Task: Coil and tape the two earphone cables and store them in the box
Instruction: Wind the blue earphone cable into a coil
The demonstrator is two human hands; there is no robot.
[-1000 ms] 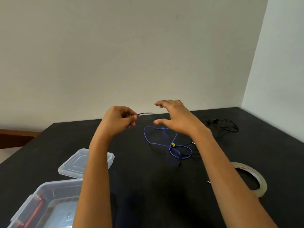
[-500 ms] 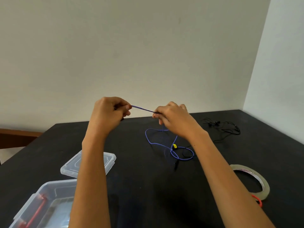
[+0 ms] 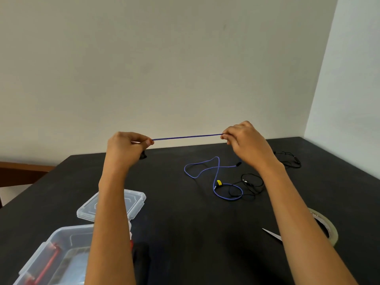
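A blue earphone cable (image 3: 187, 137) is stretched taut in the air between my two hands. My left hand (image 3: 125, 147) pinches one end and my right hand (image 3: 244, 140) pinches it farther along. The rest of the blue cable lies in loose loops on the black table (image 3: 174, 223), with a yellow tag on it. A black earphone cable (image 3: 250, 186) lies tangled beside those loops, partly behind my right forearm. The clear plastic box (image 3: 57, 247) with red clips stands open at the front left.
The box's clear lid (image 3: 133, 202) lies flat behind the box. A roll of clear tape (image 3: 327, 227) sits at the right, with a scissor blade tip (image 3: 271, 234) beside my right forearm. More black cable (image 3: 292, 160) lies at the far right. Walls close the back and right.
My hands have moved apart and upward, drawing the blue cable into a long taut line between them. A second ago my right hand was open above the cable; now it pinches it.
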